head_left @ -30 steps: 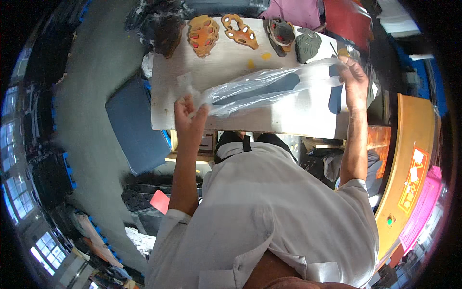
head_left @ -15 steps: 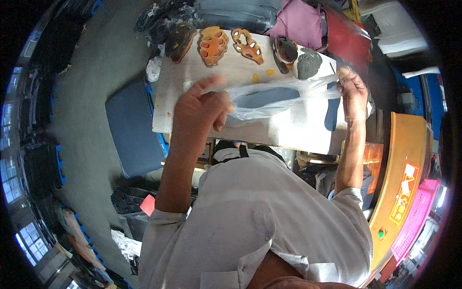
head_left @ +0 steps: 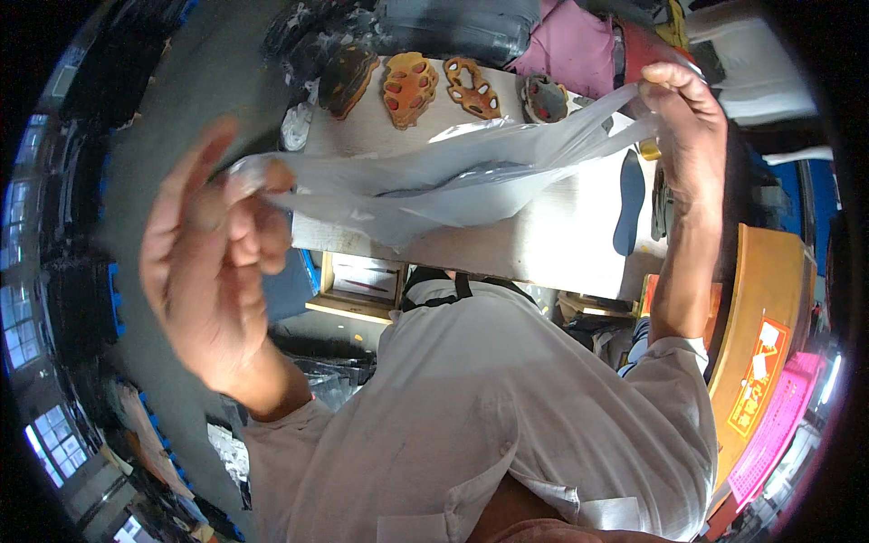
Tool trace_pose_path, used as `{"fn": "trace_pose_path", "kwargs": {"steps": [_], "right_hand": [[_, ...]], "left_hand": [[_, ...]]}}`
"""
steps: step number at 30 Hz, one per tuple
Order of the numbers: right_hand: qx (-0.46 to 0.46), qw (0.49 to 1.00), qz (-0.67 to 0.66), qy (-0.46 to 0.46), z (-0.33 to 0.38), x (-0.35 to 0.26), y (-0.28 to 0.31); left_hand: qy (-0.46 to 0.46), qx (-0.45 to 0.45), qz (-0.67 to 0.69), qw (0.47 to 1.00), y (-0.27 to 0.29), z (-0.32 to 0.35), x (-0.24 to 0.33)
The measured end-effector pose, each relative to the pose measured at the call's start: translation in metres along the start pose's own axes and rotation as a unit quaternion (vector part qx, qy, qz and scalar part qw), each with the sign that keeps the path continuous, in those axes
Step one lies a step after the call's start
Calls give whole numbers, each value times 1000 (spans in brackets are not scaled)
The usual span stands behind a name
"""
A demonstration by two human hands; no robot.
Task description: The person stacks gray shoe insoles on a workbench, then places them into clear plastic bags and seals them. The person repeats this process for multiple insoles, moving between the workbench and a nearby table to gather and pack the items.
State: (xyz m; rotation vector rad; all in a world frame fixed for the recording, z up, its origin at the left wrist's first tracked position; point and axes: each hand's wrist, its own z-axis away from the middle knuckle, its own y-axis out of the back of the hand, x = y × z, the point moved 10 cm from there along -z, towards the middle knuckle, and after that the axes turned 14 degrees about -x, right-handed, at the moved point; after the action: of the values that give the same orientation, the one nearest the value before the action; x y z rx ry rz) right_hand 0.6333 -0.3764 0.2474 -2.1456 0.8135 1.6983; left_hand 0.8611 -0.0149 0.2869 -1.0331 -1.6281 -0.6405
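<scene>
A clear plastic bag [head_left: 453, 176] stretches across in front of me, above a pale table [head_left: 561, 244]. My left hand [head_left: 213, 262] is raised close to the camera and pinches the bag's left end between its fingers. My right hand [head_left: 683, 127] grips the bag's right end up at the far right. Something dark and flat [head_left: 434, 185] shows inside the bag. A dark blue shoe insole [head_left: 629, 204] lies on the table under my right wrist.
Several cut-out shoe sole pieces in orange and brown [head_left: 412, 86] lie along the table's far edge, with a pink cloth [head_left: 579, 50] behind them. A blue pad [head_left: 290, 281] sits left of the table. An orange counter [head_left: 765, 335] runs along the right.
Both hands have lifted the bag up off the table and toward the camera. My left hand has come much nearer and now looks large and blurred.
</scene>
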Motion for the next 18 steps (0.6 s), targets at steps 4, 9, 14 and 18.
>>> {"fn": "trace_pose_path", "kwargs": {"steps": [4,9,14,18], "right_hand": [[-39,998,-9,50,-4,-10,-27],[-134,991,-19,24,-10,31,-78],[-199,969,145,-27,-3,70,-62],[-227,962,-15,-154,6,144,-60]], "left_hand": [[-23,48,-81,995,27,25,18],[51,128,-102,985,66,57,-24],[122,159,-222,954,136,102,-51],[237,57,-246,938,154,116,-144]]}}
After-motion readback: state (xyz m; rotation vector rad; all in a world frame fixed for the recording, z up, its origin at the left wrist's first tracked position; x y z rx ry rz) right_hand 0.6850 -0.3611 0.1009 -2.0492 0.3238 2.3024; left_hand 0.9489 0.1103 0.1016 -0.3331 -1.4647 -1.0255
